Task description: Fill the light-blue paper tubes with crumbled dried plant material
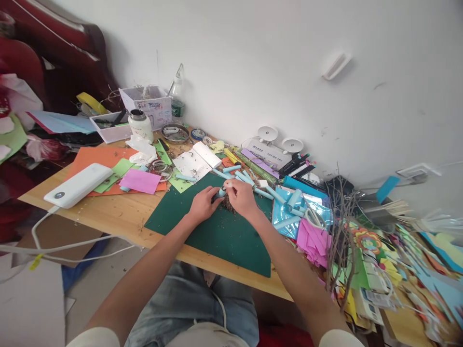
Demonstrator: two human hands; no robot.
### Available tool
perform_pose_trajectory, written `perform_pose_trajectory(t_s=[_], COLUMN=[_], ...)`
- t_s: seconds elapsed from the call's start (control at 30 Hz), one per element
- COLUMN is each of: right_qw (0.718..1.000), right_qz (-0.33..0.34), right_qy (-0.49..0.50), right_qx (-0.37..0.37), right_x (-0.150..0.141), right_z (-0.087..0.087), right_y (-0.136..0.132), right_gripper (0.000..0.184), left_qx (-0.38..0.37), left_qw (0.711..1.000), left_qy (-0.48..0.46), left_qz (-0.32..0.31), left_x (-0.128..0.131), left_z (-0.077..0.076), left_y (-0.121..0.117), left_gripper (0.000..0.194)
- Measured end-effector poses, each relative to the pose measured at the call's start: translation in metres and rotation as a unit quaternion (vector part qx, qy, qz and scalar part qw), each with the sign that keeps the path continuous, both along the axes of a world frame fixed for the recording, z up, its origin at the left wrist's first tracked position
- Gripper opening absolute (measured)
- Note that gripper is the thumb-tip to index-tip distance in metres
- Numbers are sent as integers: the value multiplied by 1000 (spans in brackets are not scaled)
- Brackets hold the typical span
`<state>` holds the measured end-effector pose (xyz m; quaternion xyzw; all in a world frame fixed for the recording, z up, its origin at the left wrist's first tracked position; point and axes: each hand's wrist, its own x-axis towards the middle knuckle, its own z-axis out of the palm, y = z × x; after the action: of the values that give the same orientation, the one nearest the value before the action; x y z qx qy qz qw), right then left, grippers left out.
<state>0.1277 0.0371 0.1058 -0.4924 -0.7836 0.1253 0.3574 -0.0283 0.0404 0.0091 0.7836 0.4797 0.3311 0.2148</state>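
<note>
My left hand (pixel 203 204) is closed around a short light-blue paper tube (pixel 221 192), held above a green cutting mat (pixel 202 236). My right hand (pixel 241 197) is closed in a pinch at the tube's upper end; what its fingertips hold is too small to make out. Under both hands lies a small heap of brown plant crumbs (pixel 228 206), with bits scattered on the mat. More light-blue paper tubes (pixel 243 177) lie just beyond my right hand. A pink paper sheet (pixel 140 181) is off to the left of my left hand.
A white power bank (pixel 78 185) with a cable sits at the table's left edge. Behind it stand an open white bottle (pixel 140 126) and a box (pixel 159 112). On the right are a blue plastic packet (pixel 280 212), crumpled pink paper (pixel 314 242) and upright twigs (pixel 342 231).
</note>
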Motion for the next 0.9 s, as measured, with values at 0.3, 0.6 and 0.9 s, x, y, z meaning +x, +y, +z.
perform_pose_trajectory(t_s=[0.3, 0.6, 0.9], right_qw=[999, 999, 999], right_qz=[-38, -40, -27], right_qy=[-7, -14, -11], right_qx=[-1, -9, -21], right_x=[0, 2, 2], right_z=[-2, 5, 3], right_y=[-1, -2, -1], right_gripper=[31, 32, 32], left_qx=[3, 5, -2], left_qw=[1000, 1000, 1000], left_qy=[5, -1, -3], left_qz=[1, 0, -1], left_x=[0, 0, -1], left_z=[0, -1, 0], left_y=[0, 0, 0], left_gripper=[25, 26, 25])
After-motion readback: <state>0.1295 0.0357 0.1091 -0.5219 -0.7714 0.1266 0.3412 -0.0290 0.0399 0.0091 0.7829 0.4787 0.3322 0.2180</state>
